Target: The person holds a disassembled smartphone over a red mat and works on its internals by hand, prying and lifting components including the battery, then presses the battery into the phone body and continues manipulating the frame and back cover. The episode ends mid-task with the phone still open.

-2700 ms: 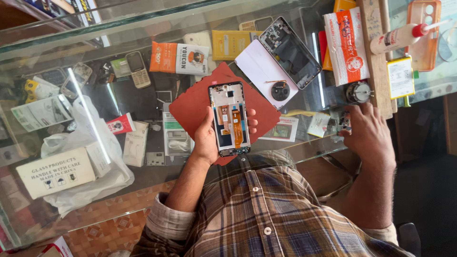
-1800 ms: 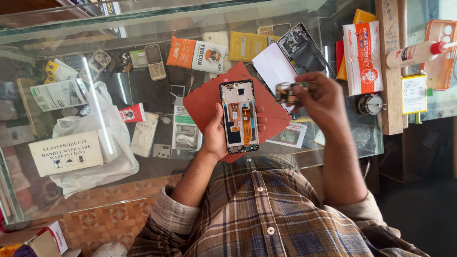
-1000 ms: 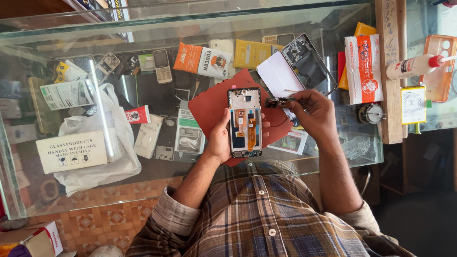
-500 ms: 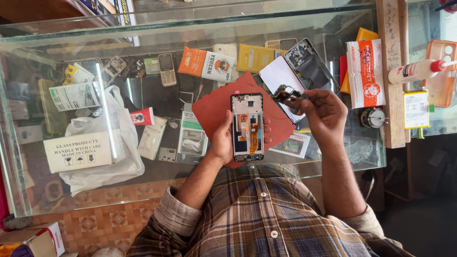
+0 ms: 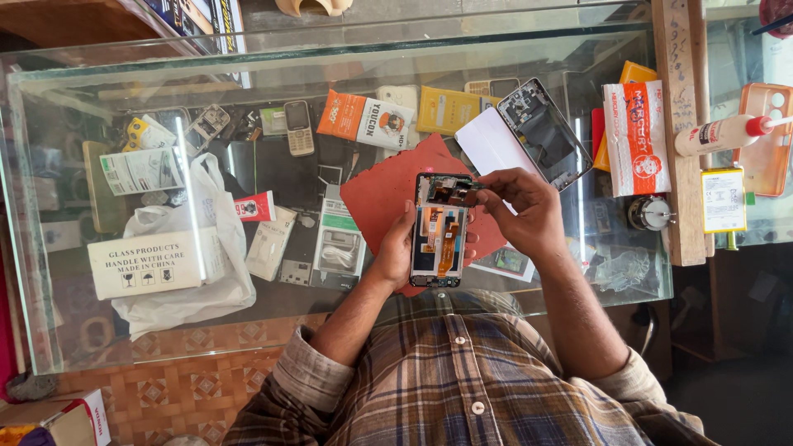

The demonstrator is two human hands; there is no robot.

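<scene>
My left hand [image 5: 397, 252] grips an opened phone [image 5: 438, 231] with its back off, orange ribbon cable and circuit board showing, held over a red mat [image 5: 388, 186] on the glass counter. My right hand [image 5: 522, 211] pinches a small dark part [image 5: 462, 192] at the phone's top end, fingertips touching the board there. A black phone back frame [image 5: 545, 132] lies on a white sheet [image 5: 491, 142] just beyond the right hand.
A glue bottle [image 5: 720, 135], an orange phone case [image 5: 766, 136], a yellow-labelled battery [image 5: 723, 201] and a round metal tin [image 5: 650, 213] sit at the right by a wooden strip [image 5: 679, 124]. Under the glass lie packets, old phones and a white plastic bag [image 5: 186, 248].
My right hand went from the far right of the counter to the back frame, picked up a small part, and brought it down to the top of the held phone.
</scene>
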